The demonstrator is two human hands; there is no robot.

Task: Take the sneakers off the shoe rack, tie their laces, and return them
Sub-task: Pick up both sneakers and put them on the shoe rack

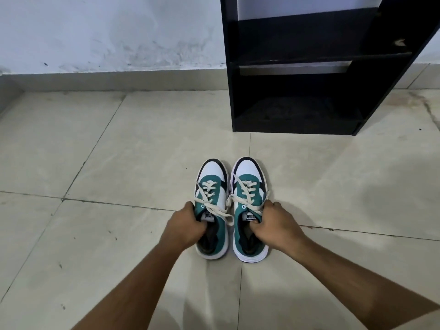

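Observation:
Two green, white and black sneakers stand side by side on the tiled floor, toes pointing away from me. My left hand (188,226) grips the collar of the left sneaker (212,184), thumb inside the opening. My right hand (273,223) grips the collar of the right sneaker (248,179) in the same way. Cream laces (215,210) lie in bows across both tongues, with loose ends trailing between the shoes. The black shoe rack (307,75) stands against the wall beyond the sneakers, to the right, and its visible shelves hold nothing.
Beige floor tiles (119,144) spread all around the shoes. A stained white wall (107,32) with a low grey skirting runs behind. The rack's base sits about one shoe length beyond the toes.

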